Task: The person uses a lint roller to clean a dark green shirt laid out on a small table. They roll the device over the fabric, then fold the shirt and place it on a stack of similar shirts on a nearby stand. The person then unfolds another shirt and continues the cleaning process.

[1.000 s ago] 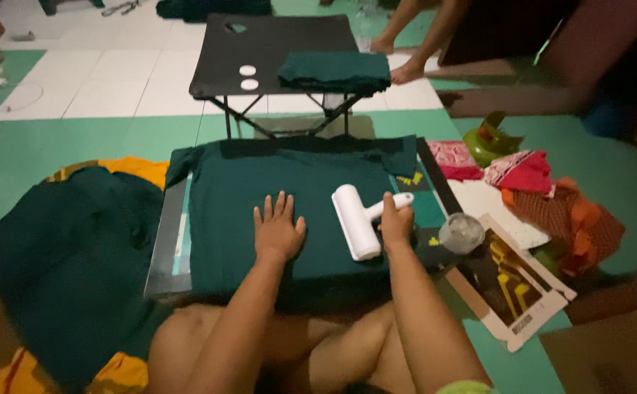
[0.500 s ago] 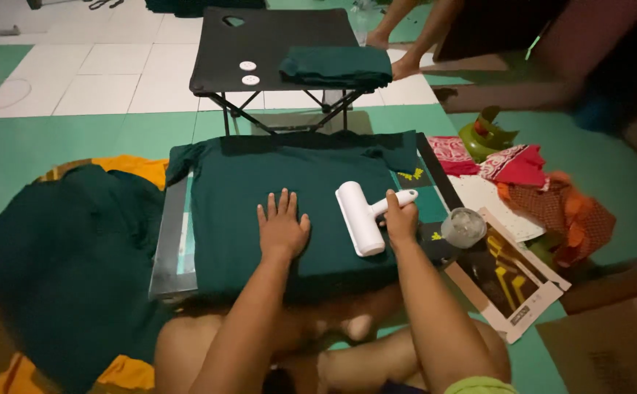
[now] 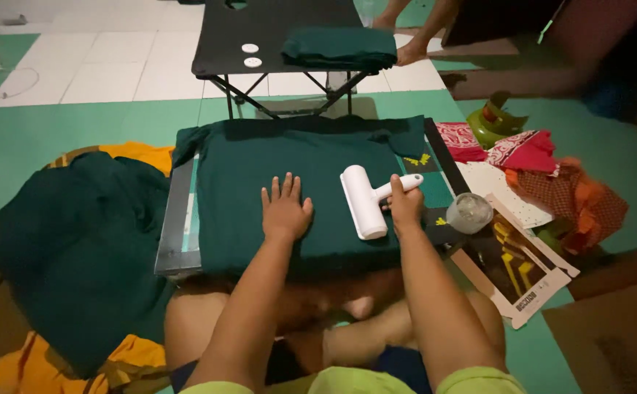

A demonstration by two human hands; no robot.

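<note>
A dark green shirt [image 3: 260, 160] lies spread flat over a board [image 3: 175, 219] on the floor in front of me. My left hand [image 3: 285, 210] presses flat on the shirt, fingers apart, holding nothing. My right hand [image 3: 406, 204] grips the handle of a white lint roller [image 3: 363, 201], whose drum rests on the shirt just right of my left hand.
A pile of dark green shirts [image 3: 78, 241] over yellow cloth lies at left. A low black folding table [image 3: 274, 36] with a folded green shirt [image 3: 340, 47] stands beyond. Right: a clear round cup [image 3: 469, 212], printed sheets [image 3: 515, 266], red cloths [image 3: 522, 149], cardboard box [image 3: 617, 335]. Another person's feet [image 3: 409, 51] at the back.
Both hands and the roller stay in nearly the same spot on the shirt; the view has shifted slightly.
</note>
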